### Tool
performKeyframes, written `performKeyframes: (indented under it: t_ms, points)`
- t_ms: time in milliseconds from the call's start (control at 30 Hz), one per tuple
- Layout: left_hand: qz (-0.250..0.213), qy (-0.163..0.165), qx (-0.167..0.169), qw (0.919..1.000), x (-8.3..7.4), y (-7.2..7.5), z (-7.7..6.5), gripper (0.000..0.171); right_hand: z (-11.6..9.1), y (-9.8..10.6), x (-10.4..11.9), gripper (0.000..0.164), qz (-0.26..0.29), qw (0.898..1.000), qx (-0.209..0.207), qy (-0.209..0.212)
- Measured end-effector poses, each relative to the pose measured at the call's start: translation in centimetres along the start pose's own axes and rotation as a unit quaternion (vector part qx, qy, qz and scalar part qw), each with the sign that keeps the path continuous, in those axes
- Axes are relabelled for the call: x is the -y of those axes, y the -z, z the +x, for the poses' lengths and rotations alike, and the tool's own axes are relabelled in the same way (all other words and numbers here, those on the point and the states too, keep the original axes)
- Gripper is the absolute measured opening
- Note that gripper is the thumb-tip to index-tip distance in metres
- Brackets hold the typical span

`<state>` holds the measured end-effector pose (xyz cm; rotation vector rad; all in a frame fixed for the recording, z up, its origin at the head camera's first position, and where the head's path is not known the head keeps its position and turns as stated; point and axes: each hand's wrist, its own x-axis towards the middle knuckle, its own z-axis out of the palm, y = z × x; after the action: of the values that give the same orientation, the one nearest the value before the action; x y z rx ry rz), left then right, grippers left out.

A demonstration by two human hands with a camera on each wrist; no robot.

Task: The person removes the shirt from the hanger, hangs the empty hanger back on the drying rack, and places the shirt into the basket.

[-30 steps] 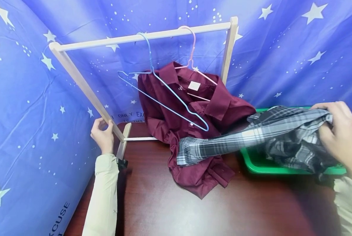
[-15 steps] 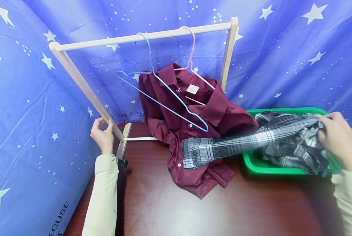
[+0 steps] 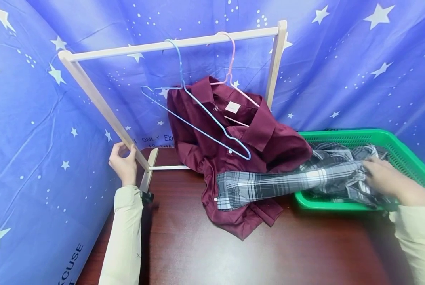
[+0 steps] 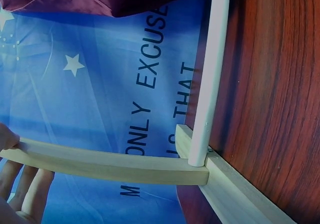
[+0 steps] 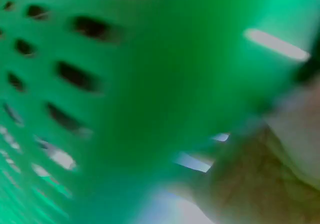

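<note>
In the head view my left hand grips the lower part of the wooden rack's left post between thumb and fingers. Its fingers also show around that post in the left wrist view. At the right, my right hand pinches a bunched grey-and-black plaid shirt, partly in the green basket. One plaid sleeve stretches left across a maroon shirt. The maroon shirt hangs crookedly around a pink hanger. The right wrist view is blurred and mostly filled by the basket's perforated wall.
A blue hanger hangs bare from the rack's top bar, in front of the maroon shirt. Its lower crossbar runs close above the dark wood table. Behind stands a blue star-printed curtain.
My right hand has moved left and down, lowering the bunched plaid shirt into the basket and uncovering the basket's right side. The left hand stays on the post.
</note>
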<state>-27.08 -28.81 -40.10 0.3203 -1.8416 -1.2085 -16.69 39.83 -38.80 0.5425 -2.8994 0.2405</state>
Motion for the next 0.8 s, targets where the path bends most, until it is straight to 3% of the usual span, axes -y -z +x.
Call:
performKeyframes:
  t_ms: [167,367,467,667,800]
  points:
    - [-0.007,-0.001,0.002,1.0000,0.0,-0.1,-0.1,0.019,-0.3,2.1,1.7,0.043,0.007,1.000,0.005,-0.018]
    - [-0.005,0.001,-0.002,1.0000,-0.1,0.0,-0.1,0.019,0.1,4.1,6.1,0.057,0.008,0.998,-0.064,0.019]
    - [-0.002,0.001,-0.001,1.0000,0.0,0.1,-0.1,0.019,0.6,4.7,9.0,0.054,0.011,0.995,-0.091,0.045]
    - [-0.003,0.000,0.002,1.0000,0.0,0.0,-0.1,0.020,1.3,4.8,15.3,0.037,0.008,0.996,-0.083,0.021]
    - [-0.005,-0.001,-0.002,1.0000,0.0,0.0,-0.1,0.019,2.0,3.4,18.0,0.034,0.018,0.991,-0.118,0.061]
